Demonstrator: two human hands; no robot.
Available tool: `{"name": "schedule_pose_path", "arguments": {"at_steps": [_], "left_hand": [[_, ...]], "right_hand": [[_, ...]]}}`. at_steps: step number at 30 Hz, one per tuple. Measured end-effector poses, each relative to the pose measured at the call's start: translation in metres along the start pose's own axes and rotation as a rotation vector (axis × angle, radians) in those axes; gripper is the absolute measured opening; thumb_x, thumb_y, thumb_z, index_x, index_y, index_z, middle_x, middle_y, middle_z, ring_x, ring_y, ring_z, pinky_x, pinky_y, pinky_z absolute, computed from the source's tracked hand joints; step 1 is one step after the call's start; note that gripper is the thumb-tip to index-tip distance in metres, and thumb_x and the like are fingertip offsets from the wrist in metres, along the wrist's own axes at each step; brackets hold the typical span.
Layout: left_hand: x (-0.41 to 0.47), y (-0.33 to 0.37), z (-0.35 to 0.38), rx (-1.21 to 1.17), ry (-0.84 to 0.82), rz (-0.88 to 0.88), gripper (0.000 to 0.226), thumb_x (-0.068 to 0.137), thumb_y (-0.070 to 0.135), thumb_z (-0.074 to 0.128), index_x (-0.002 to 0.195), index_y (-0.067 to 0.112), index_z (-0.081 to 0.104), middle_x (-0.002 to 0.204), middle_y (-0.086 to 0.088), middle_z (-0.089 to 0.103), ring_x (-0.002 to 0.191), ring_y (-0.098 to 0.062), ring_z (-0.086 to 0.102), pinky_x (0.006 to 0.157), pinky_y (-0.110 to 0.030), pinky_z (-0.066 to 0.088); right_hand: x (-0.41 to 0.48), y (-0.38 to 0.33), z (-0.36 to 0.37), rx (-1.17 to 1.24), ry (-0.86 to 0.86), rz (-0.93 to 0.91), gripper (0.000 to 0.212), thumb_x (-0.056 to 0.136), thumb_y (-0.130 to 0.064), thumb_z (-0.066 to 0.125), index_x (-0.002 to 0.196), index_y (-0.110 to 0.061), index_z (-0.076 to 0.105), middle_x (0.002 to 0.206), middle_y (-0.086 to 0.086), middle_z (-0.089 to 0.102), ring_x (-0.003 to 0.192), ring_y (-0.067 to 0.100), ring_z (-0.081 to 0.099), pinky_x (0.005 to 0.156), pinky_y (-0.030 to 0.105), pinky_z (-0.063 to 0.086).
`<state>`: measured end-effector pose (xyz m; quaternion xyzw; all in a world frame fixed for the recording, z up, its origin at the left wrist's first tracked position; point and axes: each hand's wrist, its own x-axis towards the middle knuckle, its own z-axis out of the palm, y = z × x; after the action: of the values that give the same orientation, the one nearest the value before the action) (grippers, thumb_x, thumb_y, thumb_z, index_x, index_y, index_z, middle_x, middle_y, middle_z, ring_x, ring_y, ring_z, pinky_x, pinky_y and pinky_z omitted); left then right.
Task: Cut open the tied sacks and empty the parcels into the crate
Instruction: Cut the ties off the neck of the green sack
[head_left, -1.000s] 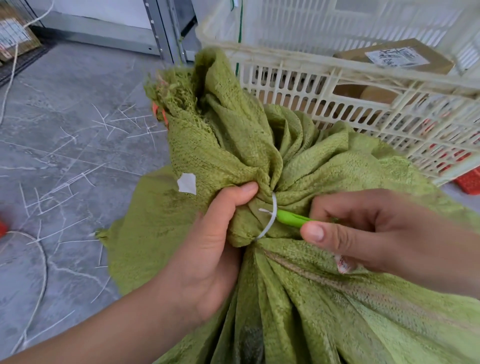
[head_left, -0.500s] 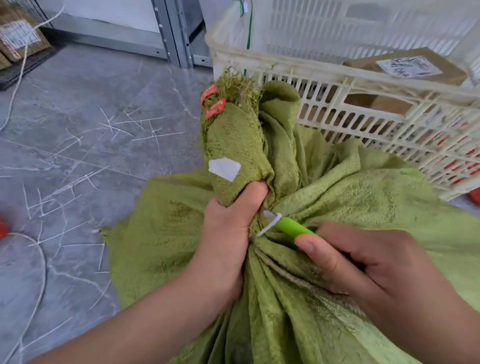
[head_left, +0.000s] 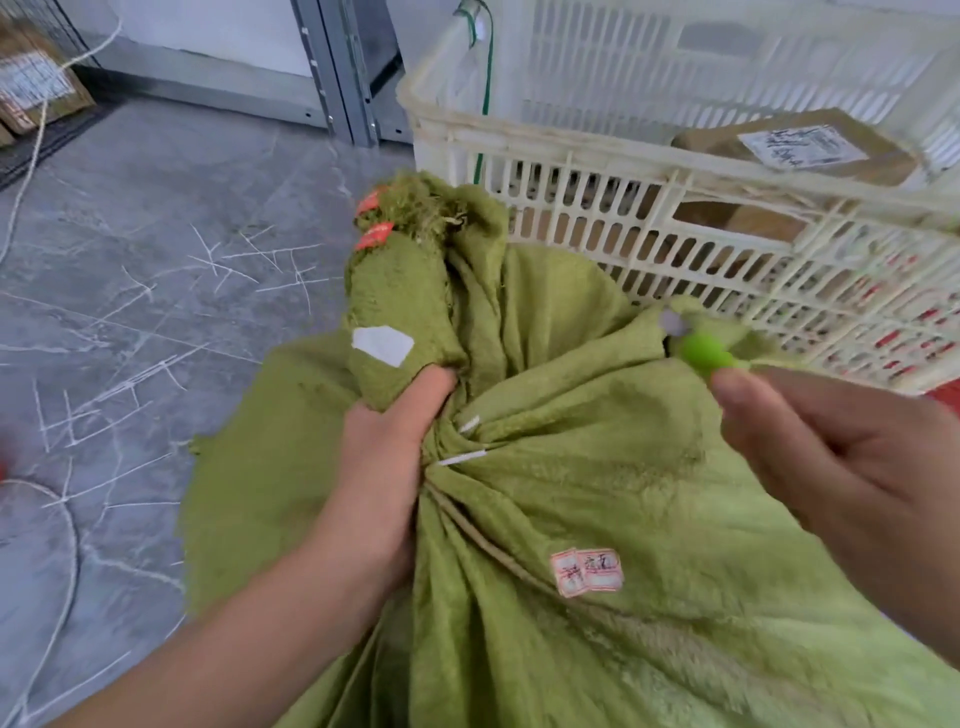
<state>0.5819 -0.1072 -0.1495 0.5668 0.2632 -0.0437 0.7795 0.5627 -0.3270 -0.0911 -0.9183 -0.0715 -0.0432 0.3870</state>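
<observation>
The sack (head_left: 597, 519), soft limp cloth and probably heavy with parcels, fills the centre and lower right of the frame, in front of the crate (head_left: 597, 156). It is best held at its gathered neck. The left hand (head_left: 384, 467) has its grip clenched there, beside the white tie (head_left: 462, 457). The right hand (head_left: 831, 457) pinches a blurred green cutter (head_left: 701, 353).

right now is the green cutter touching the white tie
Apart. The head view shows the green cutter up by the crate, with bare sack between it and the white tie.

Right hand (head_left: 841, 467) lifted clear with green cutter (head_left: 702, 354), white tie (head_left: 462, 458) now severed (ends apart)
</observation>
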Motion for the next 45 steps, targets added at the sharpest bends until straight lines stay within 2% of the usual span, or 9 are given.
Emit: {"name": "schedule_pose_path", "arguments": {"at_steps": [6,13,16,24,27,29,32,37,45], "left_hand": [[-0.005,0.001,0.007,0.009,-0.066,0.033,0.027,0.088,0.027,0.063,0.105,0.007,0.071,0.094,-0.008,0.076,0.087,-0.024,0.073,0.073,-0.037,0.061],[-0.003,0.003,-0.01,0.194,-0.227,0.147,0.042,0.082,0.044,0.062,0.118,0.023,0.064,0.102,0.012,0.074,0.094,-0.004,0.069,0.083,-0.024,0.053],[0.004,0.008,-0.029,0.393,-0.299,0.254,0.046,0.079,0.052,0.059,0.119,0.03,0.062,0.107,0.02,0.07,0.101,0.003,0.065,0.09,-0.021,0.05],[0.008,0.019,-0.065,0.598,-0.49,0.303,0.017,0.082,0.044,0.058,0.085,0.028,0.062,0.068,0.026,0.068,0.066,0.015,0.062,0.06,0.0,0.042],[0.012,0.016,-0.075,0.581,-0.417,0.307,0.022,0.068,0.055,0.067,0.08,0.036,0.068,0.072,0.026,0.069,0.069,0.014,0.061,0.061,-0.005,0.044],[0.017,0.009,-0.082,0.534,-0.427,0.235,0.035,0.062,0.068,0.073,0.08,0.038,0.069,0.07,0.019,0.069,0.067,0.005,0.063,0.058,-0.012,0.046],[0.03,0.001,-0.104,0.334,-0.434,0.015,0.061,0.039,0.08,0.075,0.063,0.025,0.064,0.048,0.008,0.051,0.04,-0.008,0.044,0.039,-0.02,0.031],[0.053,0.001,-0.157,0.127,-0.324,-0.077,0.029,0.089,0.038,0.064,0.071,0.02,0.051,0.05,0.007,0.024,0.04,-0.007,0.02,0.039,-0.016,0.022],[0.086,-0.017,-0.252,-0.06,0.113,-0.018,0.031,0.101,0.034,0.043,0.084,0.009,0.053,0.044,0.007,0.033,0.031,-0.002,0.025,0.033,-0.014,0.023]], "right_hand": [[-0.01,-0.017,0.037,0.159,-0.256,-0.074,0.048,0.091,-0.06,0.041,0.065,-0.021,0.046,0.05,-0.008,0.037,0.043,0.001,0.032,0.042,0.011,0.028],[-0.001,-0.038,0.059,0.314,-0.316,-0.031,0.045,0.094,-0.061,0.03,0.093,-0.024,0.057,0.057,-0.002,0.038,0.049,0.008,0.035,0.045,0.032,0.032],[0.01,-0.052,0.062,0.339,-0.306,-0.044,0.039,0.095,-0.051,0.03,0.094,-0.027,0.061,0.056,0.0,0.037,0.046,0.008,0.033,0.042,0.03,0.029],[0.03,-0.078,0.08,0.393,-0.436,-0.094,0.018,0.09,-0.031,0.052,0.096,-0.027,0.068,0.059,-0.004,0.044,0.048,0.003,0.038,0.045,0.014,0.03],[0.028,-0.08,0.09,0.32,-0.485,-0.171,0.013,0.09,-0.031,0.056,0.1,-0.036,0.064,0.073,-0.001,0.056,0.054,0.006,0.054,0.051,0.016,0.043],[0.029,-0.082,0.096,0.425,-0.519,-0.109,0.015,0.091,-0.031,0.056,0.104,-0.038,0.062,0.075,0.001,0.059,0.05,0.012,0.061,0.047,0.029,0.053],[0.035,-0.085,0.103,0.499,-0.532,-0.084,0.018,0.091,-0.03,0.054,0.107,-0.038,0.058,0.078,0.006,0.061,0.051,0.029,0.066,0.04,0.037,0.052],[0.06,-0.105,0.128,0.449,-0.54,-0.06,0.021,0.092,-0.027,0.056,0.107,-0.041,0.059,0.063,0.01,0.06,0.044,0.032,0.059,0.037,0.033,0.047],[0.089,-0.139,0.284,0.362,-0.898,0.214,0.026,0.103,-0.014,0.041,0.129,-0.016,0.041,0.064,0.013,0.051,0.034,0.018,0.051,0.033,0.022,0.043]]}}
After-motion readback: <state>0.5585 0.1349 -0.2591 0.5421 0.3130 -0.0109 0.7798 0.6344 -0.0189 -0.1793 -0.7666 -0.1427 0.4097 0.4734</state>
